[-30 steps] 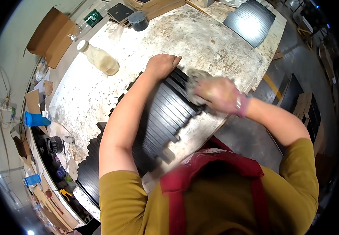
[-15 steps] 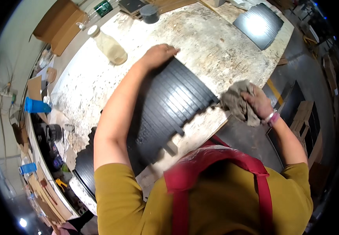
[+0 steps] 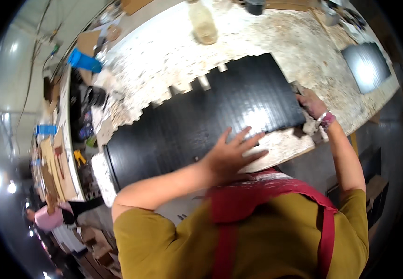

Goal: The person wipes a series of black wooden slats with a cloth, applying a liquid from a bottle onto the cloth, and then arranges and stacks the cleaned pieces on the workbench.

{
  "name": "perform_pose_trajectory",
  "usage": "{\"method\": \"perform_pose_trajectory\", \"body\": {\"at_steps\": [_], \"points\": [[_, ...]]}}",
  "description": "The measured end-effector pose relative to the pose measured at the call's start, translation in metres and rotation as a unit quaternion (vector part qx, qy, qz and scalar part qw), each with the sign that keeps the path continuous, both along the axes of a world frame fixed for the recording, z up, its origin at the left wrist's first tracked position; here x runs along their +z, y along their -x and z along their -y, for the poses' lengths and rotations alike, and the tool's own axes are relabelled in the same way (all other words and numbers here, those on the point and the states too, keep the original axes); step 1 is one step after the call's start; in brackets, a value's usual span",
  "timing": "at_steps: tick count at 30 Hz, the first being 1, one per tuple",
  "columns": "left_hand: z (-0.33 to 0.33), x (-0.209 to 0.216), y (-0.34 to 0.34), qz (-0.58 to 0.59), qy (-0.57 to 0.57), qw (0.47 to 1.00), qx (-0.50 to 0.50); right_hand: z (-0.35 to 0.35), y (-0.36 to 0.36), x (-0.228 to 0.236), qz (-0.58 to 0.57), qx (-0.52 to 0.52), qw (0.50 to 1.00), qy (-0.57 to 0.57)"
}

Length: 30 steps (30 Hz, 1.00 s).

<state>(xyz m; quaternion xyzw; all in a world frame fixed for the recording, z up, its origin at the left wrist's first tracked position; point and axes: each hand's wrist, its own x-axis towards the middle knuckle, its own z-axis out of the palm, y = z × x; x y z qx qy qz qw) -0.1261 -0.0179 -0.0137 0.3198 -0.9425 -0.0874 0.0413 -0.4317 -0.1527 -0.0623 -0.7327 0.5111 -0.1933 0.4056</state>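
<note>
A long black panel [image 3: 197,116] with a notched far edge and faint ridges lies across the stained white worktable [image 3: 294,28]. My left hand [image 3: 231,156] is open, fingers spread, at the panel's near edge; whether it touches the surface I cannot tell. At the panel's right end, my right hand [image 3: 312,103] is closed on a crumpled grey rag [image 3: 309,126]. Part of the rag hangs below the hand, by the panel's corner.
A cloudy bottle [image 3: 203,25] and a dark cup [image 3: 255,6] stand toward the back. Far right lies a smaller black sheet [image 3: 366,67]. Left are a blue cup [image 3: 84,61] and a yellow-handled tool [image 3: 79,158]. Another person [image 3: 48,218] is at the far lower left.
My left hand has come from the panel's far edge to its near edge, fingers now spread. My right hand has brought the rag against the panel's right end. The view has turned.
</note>
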Motion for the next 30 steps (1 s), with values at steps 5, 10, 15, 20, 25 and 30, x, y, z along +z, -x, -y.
{"method": "perform_pose_trajectory", "body": {"at_steps": [5,10,15,20,25,30], "points": [[-0.008,-0.021,-0.013,0.021,0.131,0.990,0.038,0.009,-0.007,0.000,-0.011,-0.038,0.998,-0.038],[-0.009,0.001,-0.002,-0.097,0.014,0.990,0.100,0.015,-0.011,0.000,-0.019,-0.012,0.994,-0.106],[0.022,-0.034,0.038,-0.069,0.099,0.986,0.111,0.030,0.025,-0.061,-0.046,-0.056,0.997,-0.007],[0.035,-0.029,0.032,-0.081,0.030,0.992,0.090,0.017,0.007,-0.044,-0.110,-0.032,0.992,0.054],[0.138,0.004,-0.062,-0.215,0.139,0.930,0.264,0.014,0.004,0.018,-0.138,-0.055,0.988,0.035],[0.156,-0.036,-0.092,-0.151,0.037,0.970,0.188,0.021,-0.022,0.072,-0.046,-0.092,0.983,0.149]]}}
